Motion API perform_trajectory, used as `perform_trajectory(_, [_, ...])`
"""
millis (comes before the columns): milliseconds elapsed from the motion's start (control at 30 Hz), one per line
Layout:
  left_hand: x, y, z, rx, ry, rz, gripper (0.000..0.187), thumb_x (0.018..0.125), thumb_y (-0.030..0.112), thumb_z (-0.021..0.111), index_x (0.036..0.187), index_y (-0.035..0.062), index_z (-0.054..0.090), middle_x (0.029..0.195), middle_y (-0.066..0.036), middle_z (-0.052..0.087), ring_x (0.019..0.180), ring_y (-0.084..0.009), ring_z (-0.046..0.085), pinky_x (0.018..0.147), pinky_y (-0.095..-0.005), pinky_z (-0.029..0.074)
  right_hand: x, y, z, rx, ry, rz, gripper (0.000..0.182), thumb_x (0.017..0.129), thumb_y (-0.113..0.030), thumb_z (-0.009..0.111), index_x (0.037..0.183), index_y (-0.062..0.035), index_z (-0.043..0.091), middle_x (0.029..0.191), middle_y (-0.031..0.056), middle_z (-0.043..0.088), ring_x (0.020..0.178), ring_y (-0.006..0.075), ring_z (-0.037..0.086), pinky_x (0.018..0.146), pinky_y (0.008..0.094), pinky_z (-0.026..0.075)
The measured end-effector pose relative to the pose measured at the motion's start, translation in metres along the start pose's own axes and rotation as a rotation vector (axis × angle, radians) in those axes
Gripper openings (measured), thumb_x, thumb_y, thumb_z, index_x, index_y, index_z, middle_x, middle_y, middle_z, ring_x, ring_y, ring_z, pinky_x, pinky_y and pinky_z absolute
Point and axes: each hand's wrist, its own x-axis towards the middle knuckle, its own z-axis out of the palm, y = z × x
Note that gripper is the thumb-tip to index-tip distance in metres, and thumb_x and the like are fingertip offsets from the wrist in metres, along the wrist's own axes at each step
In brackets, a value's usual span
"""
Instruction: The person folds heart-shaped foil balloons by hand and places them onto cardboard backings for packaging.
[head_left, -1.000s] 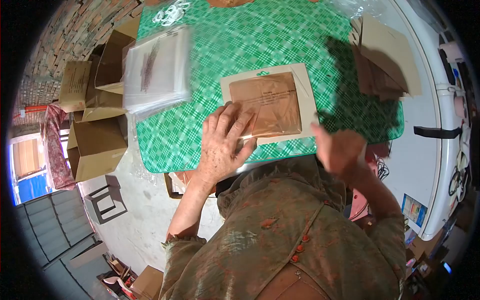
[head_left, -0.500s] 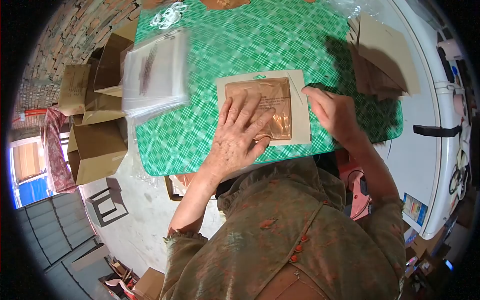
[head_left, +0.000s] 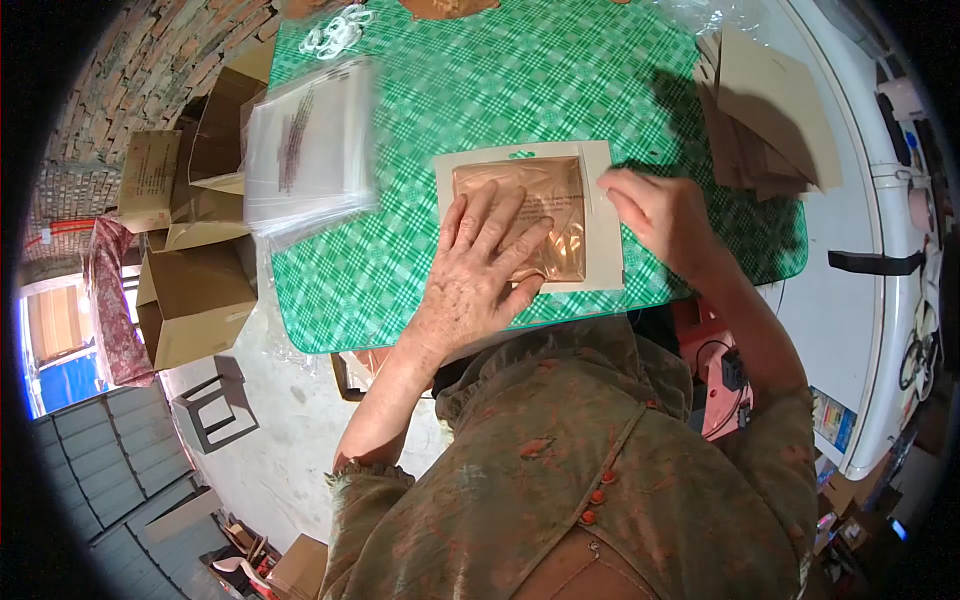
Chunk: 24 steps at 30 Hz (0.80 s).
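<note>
A shiny brown plastic packet [head_left: 565,220] with printed text lies on a beige card [head_left: 605,245], which has a hanging slot at its top edge. My left hand [head_left: 478,250] rests flat on the packet, fingers spread over its left part. At the card's upper right edge, my right hand [head_left: 660,215] is closed in a pinch. Whatever sits between its fingertips, if anything, is too small to name.
A stack of clear plastic bags [head_left: 310,150] lies on the left of the green checked tablecloth [head_left: 480,90]. More beige cards [head_left: 770,110] are piled at the right. White cord loops [head_left: 338,30] lie at the far left; open cardboard boxes [head_left: 195,290] stand beside the table.
My right hand has moved slightly left, its fingertips now over the card's right edge. My left hand stays in place on the packet.
</note>
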Motion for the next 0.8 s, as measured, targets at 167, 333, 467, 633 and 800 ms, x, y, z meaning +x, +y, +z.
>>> perform_trajectory(167, [0.000, -0.001, 0.000, 0.010, 0.000, 0.006, 0.058, 0.092, 0.037, 0.069, 0.147, 0.0220, 0.058, 0.163, -0.015, 0.039, 0.151, -0.0401, 0.031, 0.125, -0.0579, 0.022, 0.009, -0.001, 0.002, 0.037, -0.051, -0.191, 0.015, 0.090, -0.012, 0.070, 0.105, -0.0114, 0.068, 0.072, 0.0121, 0.066, 0.063, 0.0339, 0.068, 0.053, 0.0428, 0.053])
perform_trajectory(333, [0.001, -0.001, 0.000, 0.008, 0.000, 0.007, 0.057, 0.093, 0.038, 0.069, 0.147, 0.0220, 0.058, 0.162, -0.015, 0.039, 0.151, -0.0402, 0.032, 0.124, -0.0580, 0.023, 0.026, 0.011, -0.001, -0.104, -0.015, -0.058, 0.023, 0.092, -0.012, 0.068, 0.115, -0.0108, 0.065, 0.070, 0.0138, 0.065, 0.061, 0.0343, 0.067, 0.053, 0.0431, 0.052])
perform_trajectory(467, [0.001, -0.002, 0.002, 0.011, 0.011, 0.021, 0.057, 0.092, 0.038, 0.069, 0.146, 0.0214, 0.058, 0.162, -0.015, 0.040, 0.151, -0.0406, 0.032, 0.123, -0.0579, 0.024, 0.033, 0.024, 0.003, -0.061, -0.080, -0.017, 0.027, 0.094, -0.015, 0.066, 0.120, -0.0112, 0.063, 0.067, 0.0153, 0.064, 0.060, 0.0350, 0.067, 0.052, 0.0455, 0.052])
perform_trajectory(633, [0.000, -0.002, 0.002, 0.007, 0.017, 0.023, 0.056, 0.092, 0.038, 0.069, 0.145, 0.0209, 0.059, 0.161, -0.015, 0.041, 0.151, -0.0402, 0.033, 0.123, -0.0576, 0.025, 0.030, 0.024, 0.005, -0.021, -0.069, 0.001, 0.026, 0.095, -0.016, 0.065, 0.121, -0.0144, 0.063, 0.069, 0.0155, 0.066, 0.062, 0.0350, 0.068, 0.054, 0.0461, 0.053])
perform_trajectory(800, [0.000, 0.000, 0.000, 0.008, 0.011, 0.026, 0.055, 0.093, 0.039, 0.069, 0.144, 0.0208, 0.060, 0.161, -0.013, 0.042, 0.151, -0.0397, 0.033, 0.123, -0.0574, 0.024, 0.028, 0.025, 0.011, -0.041, -0.027, -0.022, 0.025, 0.095, -0.016, 0.064, 0.120, -0.0150, 0.063, 0.073, 0.0149, 0.068, 0.064, 0.0344, 0.069, 0.057, 0.0459, 0.054])
